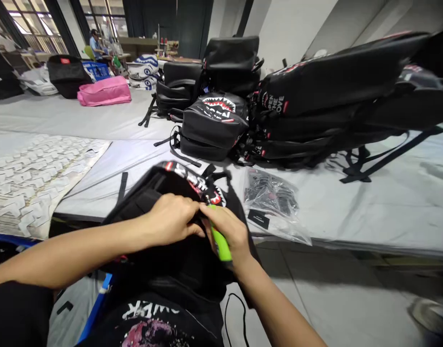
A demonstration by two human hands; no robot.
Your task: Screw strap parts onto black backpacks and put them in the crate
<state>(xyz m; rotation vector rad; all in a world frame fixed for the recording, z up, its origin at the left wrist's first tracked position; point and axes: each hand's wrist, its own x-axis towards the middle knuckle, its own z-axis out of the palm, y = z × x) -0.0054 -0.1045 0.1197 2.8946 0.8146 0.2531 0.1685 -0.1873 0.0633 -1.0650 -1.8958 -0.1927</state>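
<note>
A black backpack (163,185) with red, white and grey printing along its top edge rests at the table's near edge, in front of my body. My left hand (174,217) is closed on the fabric near the top of the bag. In my right hand (228,231) is a bright green tool (220,243), with the fingers wrapped around it and its tip hidden; I cannot make out its exact kind. Both hands meet by the printed edge, fingertips close together. Much of the bag's inside is in dark shadow.
Stacked black backpacks (304,101) fill the back right, beside a shark-print backpack (214,125). A clear plastic bag (270,197) with dark contents lies right of my hands. White pieces cover a board (37,183) at left. Farther back are a pink bag (105,91) and a seated person (96,46).
</note>
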